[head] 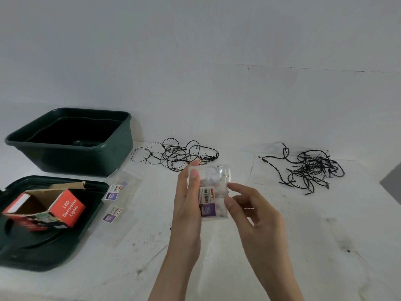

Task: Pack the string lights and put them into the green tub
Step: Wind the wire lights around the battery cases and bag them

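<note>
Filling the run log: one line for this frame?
left hand: holds clear packet; right hand: pinches packet edge; string lights: two loose tangles on table; green tub: open, lid off

Way into green tub [86, 161] clear; lid [43, 257] w/ red box [69, 208] fills near-left; thin tangle [175, 157], thick tangle [312, 168] behind.

White table cover [303, 246] with creases and grey scuffs filling the lower half, small black spot [348, 250] at 4 o'clock, dark green lid [43, 257] lying flat at 8 o'clock, pale grey wall [195, 51] at 12 o'clock, dark grey object [393, 181] cut by the edge at 3 o'clock.
</note>
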`<state>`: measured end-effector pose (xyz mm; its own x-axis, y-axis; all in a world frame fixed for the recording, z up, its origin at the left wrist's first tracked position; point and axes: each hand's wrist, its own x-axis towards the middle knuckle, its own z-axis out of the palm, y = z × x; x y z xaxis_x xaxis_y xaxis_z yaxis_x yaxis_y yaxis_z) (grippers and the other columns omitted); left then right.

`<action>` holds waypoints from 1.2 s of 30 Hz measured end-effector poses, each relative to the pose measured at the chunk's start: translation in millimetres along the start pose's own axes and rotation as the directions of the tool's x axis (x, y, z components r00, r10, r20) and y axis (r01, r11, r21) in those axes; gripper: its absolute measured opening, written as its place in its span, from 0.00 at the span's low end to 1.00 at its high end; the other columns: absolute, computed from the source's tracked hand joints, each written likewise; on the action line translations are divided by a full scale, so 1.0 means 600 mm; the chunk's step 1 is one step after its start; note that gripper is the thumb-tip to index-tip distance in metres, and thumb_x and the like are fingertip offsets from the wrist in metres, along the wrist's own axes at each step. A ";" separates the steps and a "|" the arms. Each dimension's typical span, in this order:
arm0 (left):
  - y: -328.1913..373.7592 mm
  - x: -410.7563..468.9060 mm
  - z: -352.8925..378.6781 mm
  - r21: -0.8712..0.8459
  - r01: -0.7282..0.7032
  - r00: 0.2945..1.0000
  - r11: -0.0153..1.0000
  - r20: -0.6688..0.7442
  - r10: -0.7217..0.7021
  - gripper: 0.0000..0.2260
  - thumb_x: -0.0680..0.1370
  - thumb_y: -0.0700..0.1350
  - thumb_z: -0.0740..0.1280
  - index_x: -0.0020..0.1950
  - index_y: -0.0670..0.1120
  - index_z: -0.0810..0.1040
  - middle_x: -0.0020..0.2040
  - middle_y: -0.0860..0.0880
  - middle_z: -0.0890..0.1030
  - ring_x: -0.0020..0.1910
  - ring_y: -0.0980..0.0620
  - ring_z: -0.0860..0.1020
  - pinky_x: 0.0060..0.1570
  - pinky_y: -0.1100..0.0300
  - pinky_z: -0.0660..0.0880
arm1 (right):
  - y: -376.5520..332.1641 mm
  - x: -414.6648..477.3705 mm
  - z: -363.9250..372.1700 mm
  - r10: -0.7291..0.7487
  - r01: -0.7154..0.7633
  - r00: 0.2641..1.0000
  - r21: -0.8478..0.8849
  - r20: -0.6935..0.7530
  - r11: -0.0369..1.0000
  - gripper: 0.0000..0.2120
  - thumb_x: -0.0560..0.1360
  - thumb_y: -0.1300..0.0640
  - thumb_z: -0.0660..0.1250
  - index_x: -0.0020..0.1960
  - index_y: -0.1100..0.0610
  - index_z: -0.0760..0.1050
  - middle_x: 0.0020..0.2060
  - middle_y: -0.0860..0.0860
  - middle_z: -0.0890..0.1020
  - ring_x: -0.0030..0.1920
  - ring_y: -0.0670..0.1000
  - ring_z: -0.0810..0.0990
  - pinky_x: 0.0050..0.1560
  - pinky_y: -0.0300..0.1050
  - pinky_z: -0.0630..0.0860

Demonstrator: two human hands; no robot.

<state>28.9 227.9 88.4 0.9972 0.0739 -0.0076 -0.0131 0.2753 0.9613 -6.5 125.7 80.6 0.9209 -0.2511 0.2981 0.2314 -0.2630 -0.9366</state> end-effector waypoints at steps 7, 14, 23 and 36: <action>-0.003 -0.003 0.000 0.022 0.017 0.999 1.000 0.045 -0.018 0.17 0.76 0.60 0.55 0.61 0.58 0.73 0.51 0.51 0.81 0.48 0.53 0.81 0.45 0.55 0.77 | 0.003 0.002 0.001 -0.008 0.005 0.997 0.033 0.072 0.999 0.16 0.65 0.36 0.63 0.48 0.39 0.82 0.39 0.39 0.75 0.40 0.42 0.73 0.42 0.28 0.68; 0.002 -0.006 -0.003 0.081 0.065 0.985 0.995 0.154 -0.077 0.19 0.73 0.61 0.57 0.61 0.57 0.73 0.46 0.51 0.81 0.42 0.55 0.82 0.37 0.60 0.78 | 0.011 0.007 -0.010 0.002 0.005 0.992 -0.058 0.127 0.998 0.15 0.65 0.34 0.61 0.47 0.37 0.79 0.42 0.35 0.72 0.46 0.37 0.71 0.46 0.25 0.65; 0.007 -0.011 0.004 0.002 0.058 0.995 0.998 0.079 -0.058 0.19 0.71 0.56 0.63 0.58 0.49 0.76 0.40 0.46 0.84 0.31 0.48 0.80 0.29 0.58 0.77 | 0.011 0.015 -0.025 0.102 -0.110 0.993 0.160 0.056 0.981 0.17 0.73 0.54 0.70 0.59 0.40 0.72 0.41 0.47 0.81 0.37 0.46 0.78 0.39 0.40 0.76; 0.009 -0.020 0.026 0.029 -0.058 0.997 0.998 -0.046 0.060 0.13 0.68 0.56 0.65 0.51 0.55 0.73 0.43 0.45 0.82 0.34 0.47 0.82 0.30 0.66 0.76 | 0.009 0.006 -0.015 -0.413 0.353 0.901 -0.330 -0.134 0.876 0.11 0.70 0.63 0.70 0.52 0.56 0.82 0.34 0.42 0.79 0.36 0.42 0.76 0.41 0.25 0.70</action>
<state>18.1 213.8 98.0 0.9902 0.1346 0.0371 -0.0692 0.2427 0.9676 -4.7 114.8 78.2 0.6918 -0.2425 0.6802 0.4241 -0.6260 -0.6544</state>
